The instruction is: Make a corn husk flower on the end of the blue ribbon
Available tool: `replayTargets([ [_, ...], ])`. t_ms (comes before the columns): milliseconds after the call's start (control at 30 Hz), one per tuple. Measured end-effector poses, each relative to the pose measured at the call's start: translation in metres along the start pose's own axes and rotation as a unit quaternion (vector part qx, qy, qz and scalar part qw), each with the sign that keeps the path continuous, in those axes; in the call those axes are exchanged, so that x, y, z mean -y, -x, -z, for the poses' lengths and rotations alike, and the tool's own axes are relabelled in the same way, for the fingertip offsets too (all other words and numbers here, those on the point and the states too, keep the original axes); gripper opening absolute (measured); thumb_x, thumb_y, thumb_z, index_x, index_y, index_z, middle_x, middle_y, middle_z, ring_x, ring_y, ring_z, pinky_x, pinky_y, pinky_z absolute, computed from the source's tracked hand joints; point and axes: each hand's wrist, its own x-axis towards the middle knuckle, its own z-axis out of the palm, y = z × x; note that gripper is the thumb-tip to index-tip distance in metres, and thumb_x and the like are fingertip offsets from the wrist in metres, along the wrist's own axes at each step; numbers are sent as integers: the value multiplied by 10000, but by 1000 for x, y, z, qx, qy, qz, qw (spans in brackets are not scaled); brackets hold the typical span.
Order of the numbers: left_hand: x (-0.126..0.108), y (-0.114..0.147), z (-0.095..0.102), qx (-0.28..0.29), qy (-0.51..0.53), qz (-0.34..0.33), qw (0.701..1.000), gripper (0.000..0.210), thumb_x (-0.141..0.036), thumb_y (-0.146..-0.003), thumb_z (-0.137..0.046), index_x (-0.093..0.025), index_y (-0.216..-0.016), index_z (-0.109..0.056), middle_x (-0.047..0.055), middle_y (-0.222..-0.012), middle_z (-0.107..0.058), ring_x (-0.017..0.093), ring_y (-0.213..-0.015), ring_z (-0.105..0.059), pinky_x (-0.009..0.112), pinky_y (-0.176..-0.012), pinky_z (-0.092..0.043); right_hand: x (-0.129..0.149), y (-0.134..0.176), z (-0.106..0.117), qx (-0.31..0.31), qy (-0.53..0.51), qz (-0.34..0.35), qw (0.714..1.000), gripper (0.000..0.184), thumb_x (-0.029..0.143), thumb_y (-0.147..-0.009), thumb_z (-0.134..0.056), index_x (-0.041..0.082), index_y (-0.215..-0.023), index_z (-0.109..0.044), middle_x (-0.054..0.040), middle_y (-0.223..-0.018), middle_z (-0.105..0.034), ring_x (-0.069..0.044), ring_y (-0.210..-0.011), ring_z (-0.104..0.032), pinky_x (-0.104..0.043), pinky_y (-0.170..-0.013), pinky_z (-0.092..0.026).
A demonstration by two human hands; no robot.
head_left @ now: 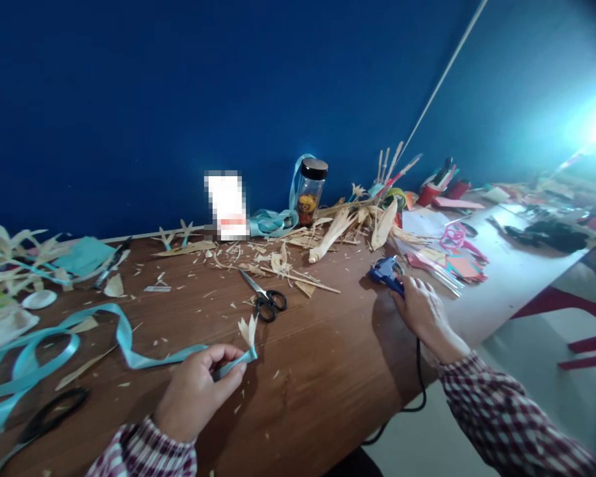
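My left hand [201, 384] pinches a light blue ribbon [124, 334] near its end, where the ribbon wraps the base of a small pale husk flower [249, 331]. The rest of the ribbon loops away over the table to the left. At the right, my right hand [422, 308] is closed around the handle of a blue glue gun [388, 273], whose black cord [419, 377] hangs over the table edge. Between the hands, a little farther off, lie scissors with black handles [267, 301]. My fingers partly hide both the ribbon end and the glue gun's grip.
Dried corn husks [332, 235] and many scraps lie along the wall. A glass jar [310, 189] with a dark lid stands behind them. Other husk flowers [10, 245] are at the far left, above black-handled scissors [49, 414]. A red stool [561, 311] stands beyond the right edge.
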Motion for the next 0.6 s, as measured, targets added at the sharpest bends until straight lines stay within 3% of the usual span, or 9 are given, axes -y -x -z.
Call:
replayTargets([
  [167,3,-2,3,25,9,3,1000,259,-425,-681,-598,-185,-749,-667,3,-634,-644,165,-599,-555,240,-592,-423,-6,6,12,-71,-86,-55,992,337,311,-876,-397,125,-1131,-514,-169,-983,-611,-299,-880,-579,-405,-726,-456],
  [267,1,-2,4,39,19,8,999,262,-425,-694,-591,-181,-751,-669,11,-653,-648,163,-605,-556,237,-584,-424,-6,10,27,-90,-229,-118,962,349,362,-845,-441,158,-1123,-496,-119,-873,-615,-264,-759,-593,-420,-700,-464],
  [333,-1,-1,6,66,29,8,997,263,-423,-702,-588,-179,-761,-668,17,-686,-657,162,-616,-566,231,-577,-429,-1,12,37,-91,-387,-158,904,311,405,-818,-482,193,-1045,-502,-56,-783,-583,-209,-651,-572,-397,-660,-479],
  [467,-4,-2,9,78,57,32,995,307,-434,-742,-520,-170,-804,-664,-9,-574,-588,136,-495,-527,215,-470,-392,21,17,57,-40,-643,-203,737,241,427,-773,-584,226,-894,-531,-2,-739,-519,-133,-564,-506,-267,-507,-451],
  [600,-6,-2,11,83,35,43,995,301,-402,-742,-497,-150,-792,-655,-9,-582,-580,123,-449,-521,223,-460,-402,49,30,71,79,-710,-179,676,233,372,-735,-683,223,-856,-551,10,-717,-537,-101,-559,-481,-199,-478,-408],
])
